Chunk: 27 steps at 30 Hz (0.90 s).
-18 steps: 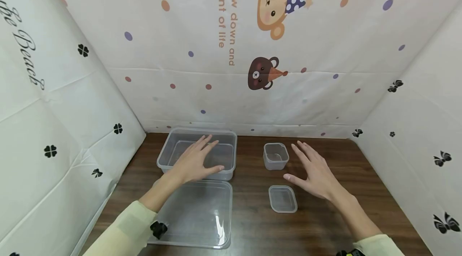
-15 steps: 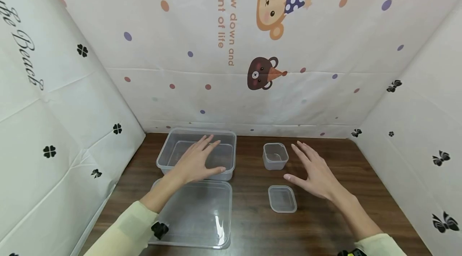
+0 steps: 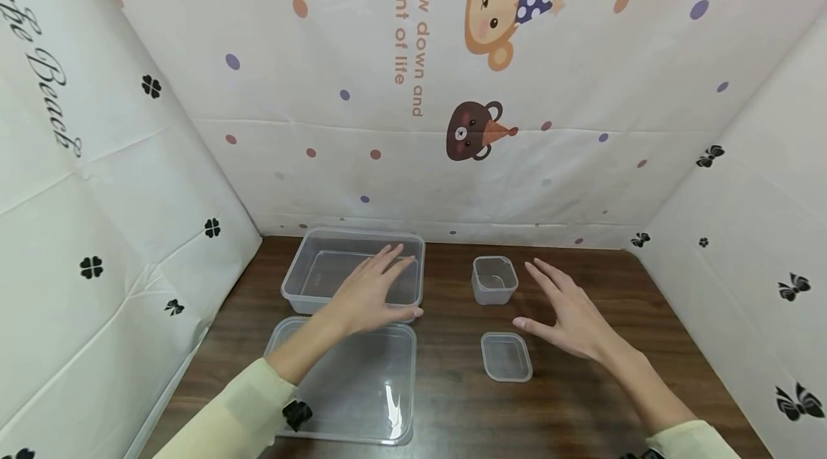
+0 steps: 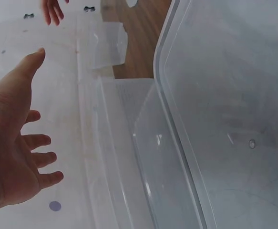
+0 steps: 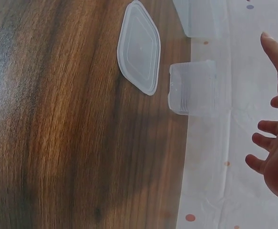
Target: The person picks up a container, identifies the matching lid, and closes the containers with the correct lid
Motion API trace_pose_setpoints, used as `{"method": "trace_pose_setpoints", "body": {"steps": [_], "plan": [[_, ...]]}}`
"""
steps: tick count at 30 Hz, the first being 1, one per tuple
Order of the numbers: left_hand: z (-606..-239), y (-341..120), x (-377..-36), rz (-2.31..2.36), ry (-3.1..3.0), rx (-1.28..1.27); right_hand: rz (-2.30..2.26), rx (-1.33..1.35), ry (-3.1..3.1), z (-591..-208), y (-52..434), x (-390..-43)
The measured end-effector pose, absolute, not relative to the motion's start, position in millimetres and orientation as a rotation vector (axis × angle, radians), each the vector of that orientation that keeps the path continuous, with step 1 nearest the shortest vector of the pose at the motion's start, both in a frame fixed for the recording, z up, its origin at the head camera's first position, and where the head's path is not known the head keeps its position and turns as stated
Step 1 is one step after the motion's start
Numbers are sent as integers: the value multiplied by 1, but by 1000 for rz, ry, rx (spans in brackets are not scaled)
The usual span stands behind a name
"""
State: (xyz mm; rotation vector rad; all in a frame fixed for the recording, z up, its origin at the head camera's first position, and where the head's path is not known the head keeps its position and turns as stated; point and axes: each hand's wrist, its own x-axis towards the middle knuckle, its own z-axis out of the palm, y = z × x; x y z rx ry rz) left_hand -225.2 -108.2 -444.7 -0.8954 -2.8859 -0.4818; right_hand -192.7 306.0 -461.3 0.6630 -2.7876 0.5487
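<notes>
A large clear plastic container (image 3: pixel 304 286) stands at the back left of the table, without its lid. My left hand (image 3: pixel 368 295) hovers above its front right part, fingers spread and holding nothing. In front of that container lies a large flat clear lid (image 3: pixel 362 401), partly covered by my left forearm. To the right stands a small clear container (image 3: pixel 494 294), also uncovered. A small square lid (image 3: pixel 507 358) lies in front of it. My right hand (image 3: pixel 571 319) is raised just right of the small container, fingers extended and nothing in them.
The dark wooden table (image 3: pixel 452 409) is bounded by a printed white cloth at the back (image 3: pixel 362 179), with further white cloth walls at the left (image 3: pixel 129 229) and right (image 3: pixel 743 243). Dark devices sit at both wrists.
My left hand has moved slightly to the right over the large container. The right hand has shifted slightly right. Containers and lids stay in place.
</notes>
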Motion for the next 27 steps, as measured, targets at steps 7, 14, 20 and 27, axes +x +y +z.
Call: {"method": "trace_pose_setpoints", "body": {"steps": [7,14,20,27], "plan": [[-445,-100,-221,-457,-2851,-942,558,681,-2785,-462,307,-193],[-446,-93,-219,-433,-2838,-953,561,693,-2777,-463,308,-191],[-448,-90,-221,-425,-2848,-959,555,704,-2764,-463,309,-192],[-450,-87,-220,-432,-2887,-962,565,706,-2768,-466,309,-192]]}}
